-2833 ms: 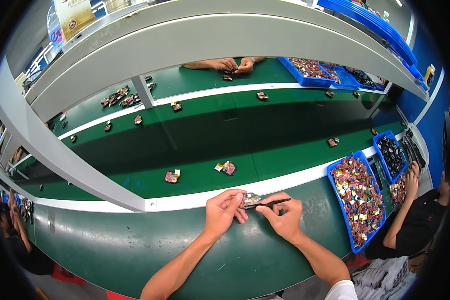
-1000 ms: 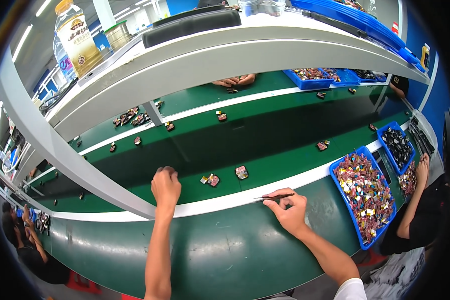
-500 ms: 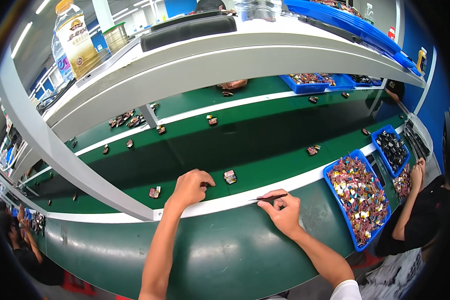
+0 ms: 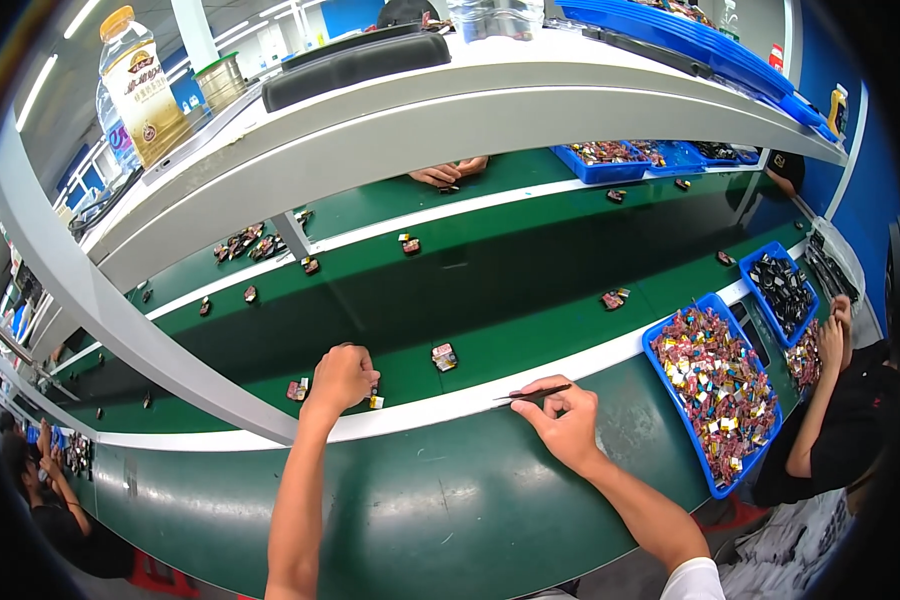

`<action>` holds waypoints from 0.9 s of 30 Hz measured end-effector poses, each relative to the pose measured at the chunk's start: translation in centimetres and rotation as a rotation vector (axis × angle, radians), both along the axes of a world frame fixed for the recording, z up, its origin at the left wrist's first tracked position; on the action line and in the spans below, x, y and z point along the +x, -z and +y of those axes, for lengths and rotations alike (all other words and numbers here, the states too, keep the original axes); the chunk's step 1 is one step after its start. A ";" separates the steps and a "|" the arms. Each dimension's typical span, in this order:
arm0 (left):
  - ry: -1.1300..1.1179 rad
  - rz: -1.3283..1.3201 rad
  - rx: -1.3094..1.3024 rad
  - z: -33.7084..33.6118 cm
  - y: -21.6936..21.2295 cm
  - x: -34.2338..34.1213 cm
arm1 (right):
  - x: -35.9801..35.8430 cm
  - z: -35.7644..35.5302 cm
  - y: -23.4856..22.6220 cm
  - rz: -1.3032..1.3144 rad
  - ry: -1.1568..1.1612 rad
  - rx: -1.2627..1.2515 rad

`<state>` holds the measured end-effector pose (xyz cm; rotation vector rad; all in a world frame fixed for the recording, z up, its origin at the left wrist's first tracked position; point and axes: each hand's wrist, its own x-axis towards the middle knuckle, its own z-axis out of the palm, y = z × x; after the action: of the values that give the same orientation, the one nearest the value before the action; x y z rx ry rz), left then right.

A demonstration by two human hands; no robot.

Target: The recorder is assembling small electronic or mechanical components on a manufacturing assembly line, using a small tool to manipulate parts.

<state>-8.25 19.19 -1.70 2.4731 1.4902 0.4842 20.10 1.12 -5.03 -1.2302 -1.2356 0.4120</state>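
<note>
Left hand [image 4: 340,380] has shifted leftward beside a small part [image 4: 376,402], perhaps picking it up; its grip I cannot tell. Right hand [image 4: 567,420] stays clamped on tweezers [image 4: 531,394].

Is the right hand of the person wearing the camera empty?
No, the right hand holds a thin dark tool between thumb and fingers.

Hands [image 4: 342,380] apart — both curled

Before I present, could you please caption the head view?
Left hand over a green belt, right hand holding dark tweezers, filled blue tray farther right.
</note>
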 end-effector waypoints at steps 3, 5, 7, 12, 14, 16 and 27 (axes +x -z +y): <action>-0.094 -0.087 -0.152 -0.8 -0.7 -0.4 | -0.2 0.0 -0.2 0.027 -0.017 -0.022; -0.073 -0.443 -0.299 -2.1 -1.2 0.4 | -0.4 0.0 -0.5 0.128 -0.058 -0.042; -0.071 -0.708 -0.583 -3.5 -1.3 2.0 | -0.2 -0.1 -0.4 0.174 -0.088 -0.057; 0.033 -0.979 -0.820 -7.4 0.5 6.3 | 0.2 -0.5 -1.4 0.420 -0.155 -0.128; 0.049 -1.037 -0.849 -8.5 1.2 7.5 | 0.1 -0.7 -2.6 0.633 -0.228 -0.241; 0.042 -1.075 -0.849 -9.3 1.5 8.6 | -0.1 -0.8 -2.8 0.626 -0.232 -0.255; 0.007 -1.058 -0.722 -10.8 2.0 9.8 | -0.4 -0.5 -0.9 0.345 -0.144 -0.180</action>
<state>1.58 8.38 -3.67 1.2837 0.9330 0.8642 19.70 0.64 -4.14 -1.1647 -1.0078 0.8211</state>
